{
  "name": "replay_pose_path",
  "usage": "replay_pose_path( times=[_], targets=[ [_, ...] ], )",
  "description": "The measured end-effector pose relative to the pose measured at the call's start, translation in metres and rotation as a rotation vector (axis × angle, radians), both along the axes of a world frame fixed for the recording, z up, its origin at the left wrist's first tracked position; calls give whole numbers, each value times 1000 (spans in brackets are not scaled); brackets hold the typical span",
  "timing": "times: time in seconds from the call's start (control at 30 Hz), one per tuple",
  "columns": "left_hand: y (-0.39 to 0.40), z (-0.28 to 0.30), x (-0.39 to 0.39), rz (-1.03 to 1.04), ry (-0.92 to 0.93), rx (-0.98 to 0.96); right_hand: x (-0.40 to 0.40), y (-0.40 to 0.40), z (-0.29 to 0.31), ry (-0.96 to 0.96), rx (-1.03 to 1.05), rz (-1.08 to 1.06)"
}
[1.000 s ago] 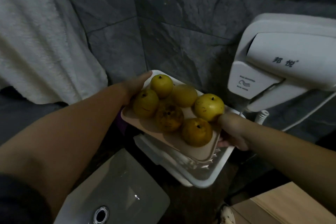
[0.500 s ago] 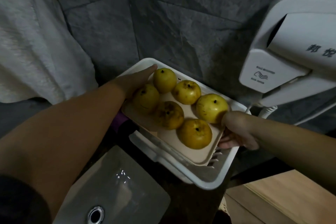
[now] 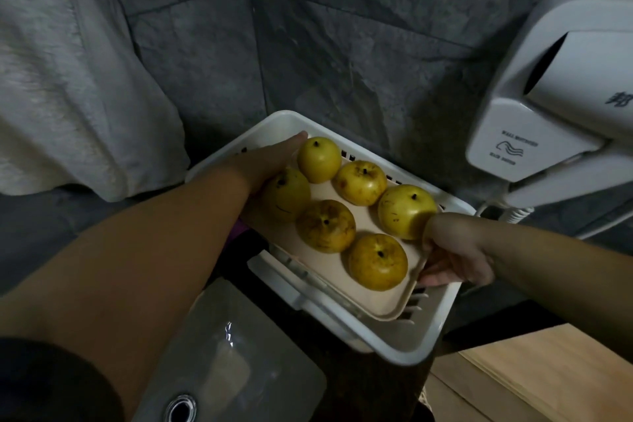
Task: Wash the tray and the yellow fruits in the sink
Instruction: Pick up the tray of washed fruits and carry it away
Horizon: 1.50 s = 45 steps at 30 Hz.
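Between my two hands, above the white slotted plastic basket [image 3: 404,346], I hold the flat beige rectangular tray [image 3: 387,298] with six round yellow fruits [image 3: 325,226] on it. My left hand [image 3: 270,164] grips the tray's far edge at 11 o'clock, fingers closed along it; my right hand [image 3: 452,250] pinches the edge at 3 o'clock, thumb on top. The long axis runs from 11 to 5 o'clock. The grey rectangular sink [image 3: 219,363] lies at 7 o'clock, nearer my left arm, so I judge the tray must swing down-left, kept level.
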<state>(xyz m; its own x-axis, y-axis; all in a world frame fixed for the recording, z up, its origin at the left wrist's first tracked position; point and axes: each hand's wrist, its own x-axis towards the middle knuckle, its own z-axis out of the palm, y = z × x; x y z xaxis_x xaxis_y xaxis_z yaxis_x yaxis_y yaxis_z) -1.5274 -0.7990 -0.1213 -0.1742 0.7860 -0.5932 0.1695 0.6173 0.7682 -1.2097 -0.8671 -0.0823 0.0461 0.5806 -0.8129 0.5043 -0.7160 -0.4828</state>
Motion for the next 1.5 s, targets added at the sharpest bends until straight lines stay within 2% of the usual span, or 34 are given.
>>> replay_pose_path(
  times=[0.17,0.63,0.8,1.27,1.43,1.5],
  targets=[
    [-7,0,1,-33,-57,-9,-3,-4,-3,35,-20,-45],
    [-17,-17,16,-26,123,162,-4,-7,-10,61,-18,-27],
    [-14,-20,14,-37,80,116,-1,-4,-13,67,-39,-7],
    [-14,-31,17,-5,62,191,6,5,-5,45,-78,337],
    [-17,-26,15,5,-6,117,-8,3,2,-164,-15,572],
    [-17,-24,15,-8,34,144,-15,2,4,-205,-22,605]
  ],
)
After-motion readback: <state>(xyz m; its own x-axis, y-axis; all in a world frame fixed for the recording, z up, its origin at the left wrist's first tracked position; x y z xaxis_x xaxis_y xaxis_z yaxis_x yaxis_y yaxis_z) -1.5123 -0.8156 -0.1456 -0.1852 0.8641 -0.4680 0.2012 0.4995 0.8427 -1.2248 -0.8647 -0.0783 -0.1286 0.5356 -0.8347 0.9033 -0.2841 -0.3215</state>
